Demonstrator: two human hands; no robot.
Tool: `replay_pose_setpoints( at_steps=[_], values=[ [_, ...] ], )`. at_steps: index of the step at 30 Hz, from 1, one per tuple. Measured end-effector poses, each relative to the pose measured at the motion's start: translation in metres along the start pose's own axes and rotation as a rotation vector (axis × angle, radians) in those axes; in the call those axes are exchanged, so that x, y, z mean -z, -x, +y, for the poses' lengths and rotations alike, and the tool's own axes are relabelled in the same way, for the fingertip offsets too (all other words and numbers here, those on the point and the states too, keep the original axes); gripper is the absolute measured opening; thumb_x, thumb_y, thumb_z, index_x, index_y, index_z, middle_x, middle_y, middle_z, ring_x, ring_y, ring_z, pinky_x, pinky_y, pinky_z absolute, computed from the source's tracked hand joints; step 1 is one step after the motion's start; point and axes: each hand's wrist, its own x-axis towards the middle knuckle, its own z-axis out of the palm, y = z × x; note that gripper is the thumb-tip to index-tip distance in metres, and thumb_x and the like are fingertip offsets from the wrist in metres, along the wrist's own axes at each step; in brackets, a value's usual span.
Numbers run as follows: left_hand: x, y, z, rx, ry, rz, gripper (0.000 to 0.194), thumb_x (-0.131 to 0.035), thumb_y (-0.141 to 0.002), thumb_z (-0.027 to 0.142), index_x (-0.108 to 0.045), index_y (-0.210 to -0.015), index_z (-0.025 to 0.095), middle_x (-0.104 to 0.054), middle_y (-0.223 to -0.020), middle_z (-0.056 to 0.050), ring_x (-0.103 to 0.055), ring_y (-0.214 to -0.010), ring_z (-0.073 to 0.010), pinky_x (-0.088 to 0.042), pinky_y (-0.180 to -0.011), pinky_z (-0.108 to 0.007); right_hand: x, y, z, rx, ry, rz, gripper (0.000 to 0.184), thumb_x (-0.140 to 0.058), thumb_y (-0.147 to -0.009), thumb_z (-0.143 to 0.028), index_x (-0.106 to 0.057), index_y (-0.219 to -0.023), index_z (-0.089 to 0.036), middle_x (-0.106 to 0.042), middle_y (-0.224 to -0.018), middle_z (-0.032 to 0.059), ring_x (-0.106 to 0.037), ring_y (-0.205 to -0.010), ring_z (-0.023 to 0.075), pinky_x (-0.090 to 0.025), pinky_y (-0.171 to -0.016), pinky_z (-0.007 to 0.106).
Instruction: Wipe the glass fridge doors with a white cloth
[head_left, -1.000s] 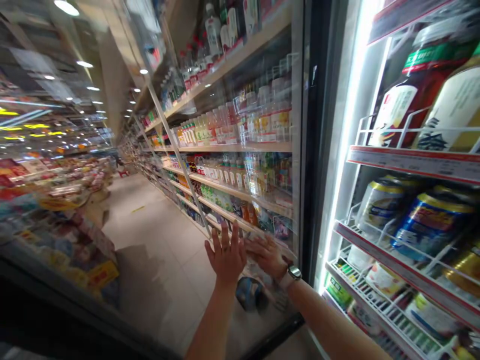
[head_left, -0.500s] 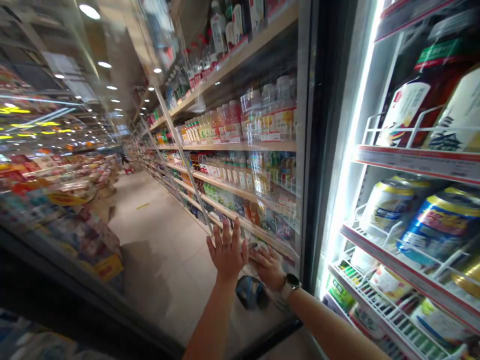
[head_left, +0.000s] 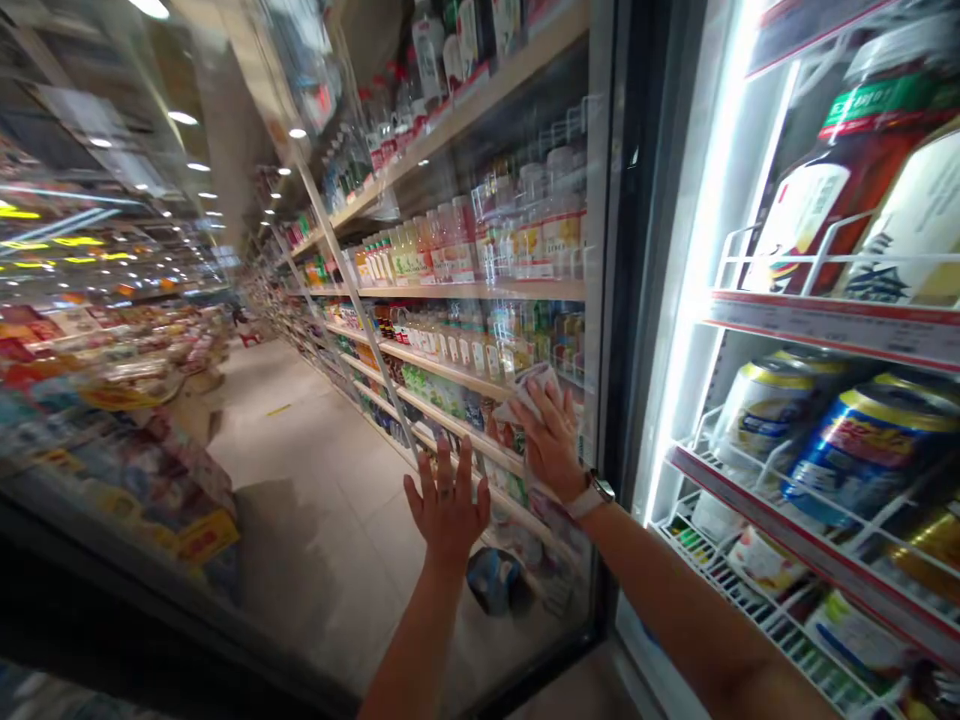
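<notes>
Well, the fingers [head_left: 429,500] of the left hand [head_left: 447,510] fan wide and appear flat on a glass cooler door [head_left: 322,590], while the right hand [head_left: 551,445] closes narrowly on a bunched white cloth [head_left: 527,392], pressing it to the pane. Both hands sit just left of the door's black edge [head_left: 604,300], with a wristwatch [head_left: 592,496] on the right wrist nearly beside it. Further right of that edge, lit wire racks [head_left: 757,440] hold cans [head_left: 862,450] and bottles [head_left: 847,170]. The door looks swung open, so firm pressure could push it away and throw the hands off balance. A loose grip could drop the cloth, and the watch could scrape the glass.
</notes>
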Motion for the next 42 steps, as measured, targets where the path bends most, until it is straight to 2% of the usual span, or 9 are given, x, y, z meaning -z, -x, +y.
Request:
replay_pose_setpoints(
  at_steps=[3,9,12,16,25,28,36,39,42],
  values=[
    [0.003,-0.003,0.002,-0.023,-0.032,0.02,0.057,-0.047,-0.094,0.041,-0.038,-0.148,0.027,-0.043,-0.152,-0.007,-0.023,-0.148,-0.0261,-0.011,-0.122,-0.047,-0.007,0.031,-0.007,-0.05,0.019,0.031,0.047,-0.039,-0.097,-0.017,-0.051,-0.14,-0.033,-0.043,-0.152,0.0027,-0.026,-0.148,0.0258,-0.026,-0.119,0.059],
    [0.005,0.0,0.004,-0.02,-0.034,-0.01,0.061,-0.052,-0.091,0.039,-0.037,-0.148,0.026,-0.043,-0.151,-0.007,-0.023,-0.148,-0.026,-0.009,-0.122,-0.046,-0.024,0.16,-0.023,-0.176,0.08,-0.03,0.064,-0.041,-0.093,-0.01,-0.029,-0.151,-0.034,-0.028,-0.16,0.0036,-0.021,-0.149,0.0282,-0.04,-0.112,0.058],
    [0.005,0.002,0.005,-0.001,-0.032,-0.016,0.059,-0.051,-0.091,0.04,-0.039,-0.147,0.027,-0.044,-0.151,-0.007,-0.027,-0.147,-0.0273,-0.01,-0.122,-0.048,-0.022,0.193,-0.035,-0.224,0.084,-0.037,0.068,-0.037,-0.092,-0.007,-0.022,-0.154,-0.031,-0.023,-0.162,0.0067,-0.021,-0.149,0.0289,-0.048,-0.107,0.055],
    [0.007,-0.002,0.006,-0.031,-0.05,0.015,0.06,-0.052,-0.091,0.04,-0.039,-0.148,0.025,-0.042,-0.152,-0.007,-0.025,-0.148,-0.0269,-0.011,-0.122,-0.046,-0.02,0.178,-0.037,-0.284,0.065,-0.022,0.068,-0.033,-0.093,-0.005,-0.019,-0.155,-0.03,-0.021,-0.163,0.0068,-0.023,-0.148,0.0267,-0.045,-0.109,0.054],
    [0.01,-0.007,0.007,-0.066,-0.076,0.051,0.062,-0.051,-0.091,0.037,-0.036,-0.149,0.022,-0.036,-0.155,-0.008,-0.018,-0.15,-0.0252,-0.011,-0.122,-0.043,-0.004,0.022,-0.022,-0.33,-0.012,0.192,0.056,-0.028,-0.099,-0.016,-0.028,-0.153,-0.028,-0.022,-0.162,0.007,-0.015,-0.15,0.0293,-0.022,-0.117,0.065],
    [0.01,-0.007,0.007,-0.068,-0.08,0.045,0.063,-0.053,-0.09,0.037,-0.036,-0.149,0.021,-0.036,-0.155,-0.009,-0.019,-0.149,-0.0256,-0.01,-0.122,-0.043,-0.006,0.037,-0.023,-0.347,0.004,0.18,0.053,-0.034,-0.1,-0.023,-0.029,-0.153,-0.027,-0.023,-0.162,0.0093,-0.017,-0.15,0.0314,-0.026,-0.116,0.065],
    [0.004,0.003,0.004,-0.005,-0.001,0.008,0.062,-0.055,-0.089,0.038,-0.038,-0.148,0.028,-0.037,-0.155,-0.006,-0.022,-0.148,-0.0282,-0.008,-0.122,-0.049,-0.034,0.182,-0.035,-0.543,0.06,0.093,0.057,-0.032,-0.101,-0.022,-0.017,-0.155,-0.028,-0.014,-0.163,0.0129,-0.017,-0.15,0.0322,-0.038,-0.108,0.066],
    [0.001,0.007,0.003,0.026,0.054,-0.021,0.064,-0.058,-0.088,0.039,-0.038,-0.148,0.03,-0.039,-0.154,-0.007,-0.022,-0.148,-0.0295,-0.005,-0.122,-0.052,-0.033,0.186,-0.041,-0.577,0.051,0.097,0.057,-0.031,-0.101,-0.021,-0.017,-0.155,-0.028,-0.014,-0.164,0.0113,-0.017,-0.15,0.0295,-0.039,-0.109,0.061],
    [-0.001,0.008,0.002,0.051,0.087,-0.032,0.064,-0.059,-0.088,0.038,-0.038,-0.148,0.031,-0.038,-0.154,-0.007,-0.021,-0.148,-0.0304,-0.004,-0.122,-0.054,-0.025,0.141,-0.039,-0.559,0.019,0.131,0.056,-0.031,-0.101,-0.02,-0.021,-0.155,-0.028,-0.019,-0.163,0.0105,-0.02,-0.149,0.0289,-0.037,-0.112,0.06]
  ],
)
